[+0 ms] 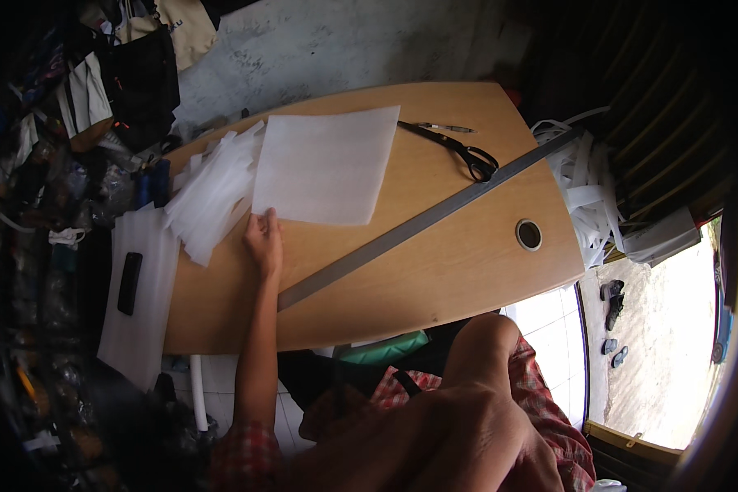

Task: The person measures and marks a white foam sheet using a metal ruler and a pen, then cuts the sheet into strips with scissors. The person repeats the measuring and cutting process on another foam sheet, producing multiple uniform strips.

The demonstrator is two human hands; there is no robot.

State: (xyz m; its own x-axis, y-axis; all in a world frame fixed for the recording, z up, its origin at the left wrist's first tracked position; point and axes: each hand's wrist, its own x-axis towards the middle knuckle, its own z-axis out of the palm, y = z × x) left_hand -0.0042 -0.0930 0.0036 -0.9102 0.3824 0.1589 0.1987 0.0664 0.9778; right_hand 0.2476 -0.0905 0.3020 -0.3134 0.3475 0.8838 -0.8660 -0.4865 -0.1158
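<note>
Your left hand (264, 244) lies flat on the curved light-wood table (435, 279), fingers together and stretched forward, fingertips just touching the near left corner of the white square foam sheet (324, 164) — pressing or resting, nothing gripped. Your right hand (467, 435) is low and close to the camera, over your lap in front of the near table edge, blurred; it looks loosely curled, but you cannot tell how far it is closed or whether it holds anything.

The foam sheet lies directly ahead of the left hand, toward the far edge, roughly square so no real long axis; its near edge runs left to right, slightly tilted. The left hand is clearly the nearer one; the right is well apart from it, off the table.

Just left of the sheet, overlapping its left edge — a fanned pile of white foam strips (213, 193) at the table's left edge. Right of your left hand, a long grey metal ruler (422, 221) runs diagonally from the near middle of the table up to the far right corner, its near end just beside your left wrist. Black-handled scissors (459, 152) lie beyond the ruler near the far right edge, with a thin pen (447, 128) just past them. A round cable hole (529, 234) sits near the right edge.
</note>
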